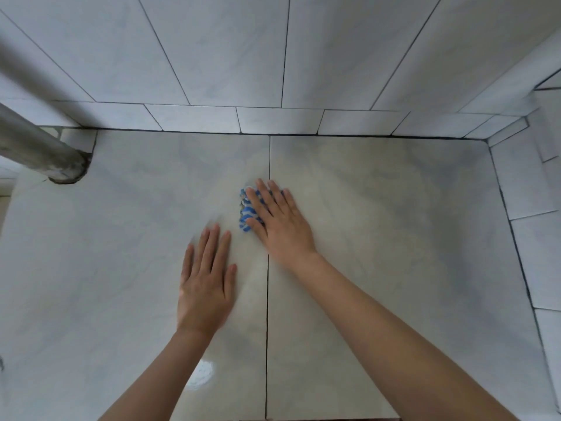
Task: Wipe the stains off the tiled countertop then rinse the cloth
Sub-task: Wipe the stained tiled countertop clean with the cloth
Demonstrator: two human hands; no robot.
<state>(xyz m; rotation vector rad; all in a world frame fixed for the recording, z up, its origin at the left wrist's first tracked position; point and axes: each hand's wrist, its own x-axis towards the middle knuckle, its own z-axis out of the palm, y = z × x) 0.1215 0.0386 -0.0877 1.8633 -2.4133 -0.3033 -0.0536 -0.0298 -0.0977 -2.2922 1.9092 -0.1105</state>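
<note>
A small blue-and-white patterned cloth (247, 209) lies bunched on the pale tiled countertop (379, 238), right at the grout line between two large tiles. My right hand (279, 221) presses flat on the cloth with straight fingers, covering most of it. Only the cloth's left edge shows. My left hand (208, 281) rests flat on the left tile, fingers straight and together, a short way below and left of the cloth, holding nothing. No distinct stain shows on the tiles.
A grey pipe (39, 150) meets the countertop at the back left corner. Tiled walls (273, 56) rise behind and along the right side. A wet glossy patch (202, 375) shines near the front between my forearms.
</note>
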